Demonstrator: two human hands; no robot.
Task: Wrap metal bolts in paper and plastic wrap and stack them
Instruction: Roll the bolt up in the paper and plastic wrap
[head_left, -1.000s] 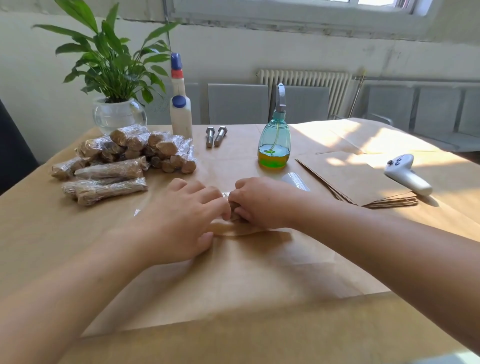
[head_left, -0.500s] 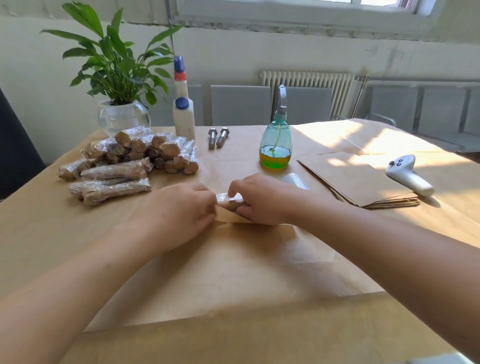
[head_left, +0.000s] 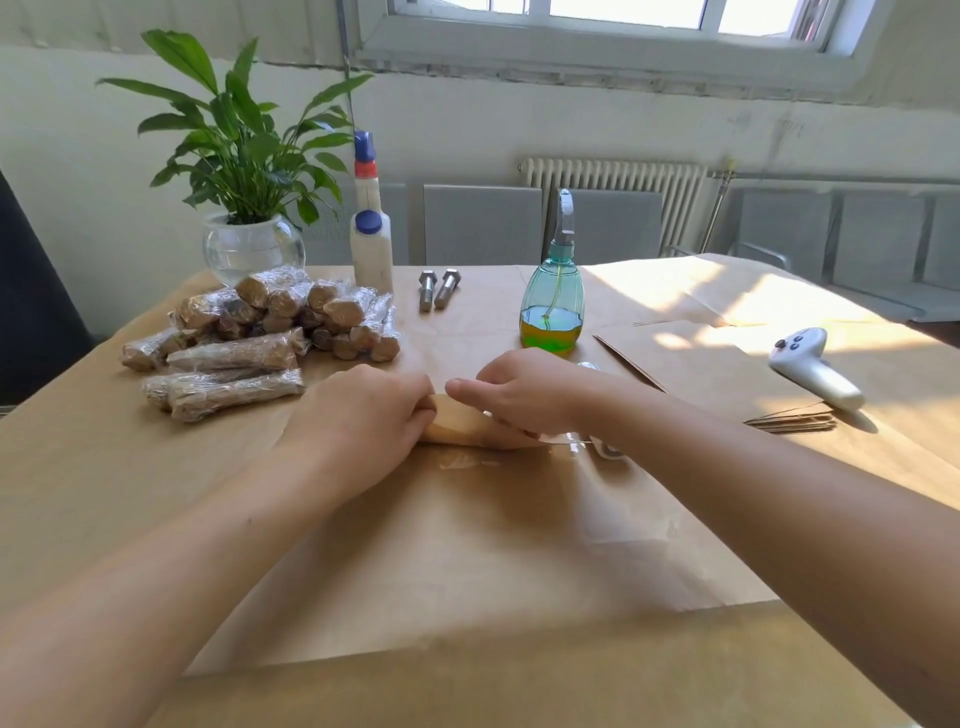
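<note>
Here both hands (head_left: 358, 415) (head_left: 524, 395) grip paper roll (head_left: 457, 427); spray bottle (head_left: 551, 306) just behind.

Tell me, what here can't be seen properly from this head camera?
- Paper roll: both hands, left and right, cover its ends; a bolt inside cannot be confirmed.
- Clear plastic wrap: transparent and half under the right wrist, its outline is unclear.
- Wrapped bundles: piled up, so the count is hidden.
- Bottle label: too small to read.
</note>
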